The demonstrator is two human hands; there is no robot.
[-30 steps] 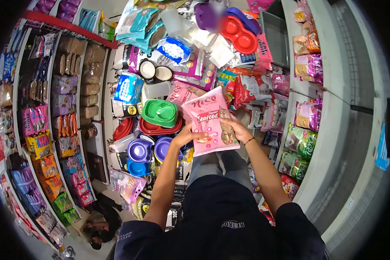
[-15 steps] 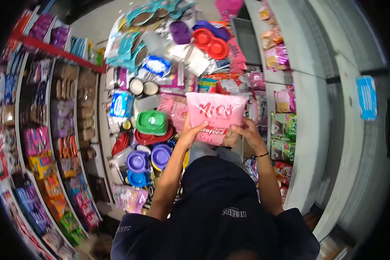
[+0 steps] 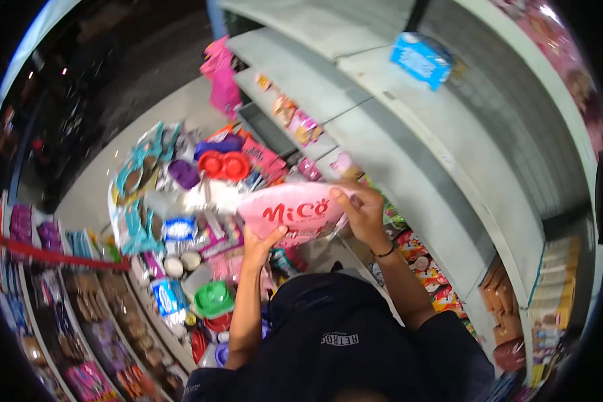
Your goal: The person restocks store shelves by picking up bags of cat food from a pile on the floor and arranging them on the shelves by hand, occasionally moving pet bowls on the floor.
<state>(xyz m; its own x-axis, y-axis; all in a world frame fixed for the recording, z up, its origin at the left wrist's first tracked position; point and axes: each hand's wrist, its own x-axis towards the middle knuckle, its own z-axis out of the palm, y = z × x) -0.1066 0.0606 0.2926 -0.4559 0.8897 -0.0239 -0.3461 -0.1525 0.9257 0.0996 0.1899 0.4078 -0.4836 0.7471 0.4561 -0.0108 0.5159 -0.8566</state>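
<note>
A pink Nico bag (image 3: 295,213) is held up in front of my body between both hands. My left hand (image 3: 261,246) grips its lower left edge, thumb on the front face. My right hand (image 3: 362,209) holds its right edge near the top, thumb and fingers pressed on the bag. A dark band circles my right wrist. Below and left of the bag, the floor pile has a green bowl (image 3: 214,299), a red double bowl (image 3: 224,165), a purple bowl (image 3: 183,173) and another pink bag (image 3: 229,264).
Pale shelves (image 3: 409,154) rise on the right, with a blue pack (image 3: 421,60) on an upper one. A grey tray (image 3: 266,127) lies beyond the pile. Shelves of packets stand at the lower left, edged by a red rail (image 3: 60,254). A pink bag (image 3: 222,79) stands at the far end.
My view has swung right toward the pale shelves. The bag, held in both hands throughout, has tilted, and my right hand now sits higher on its edge.
</note>
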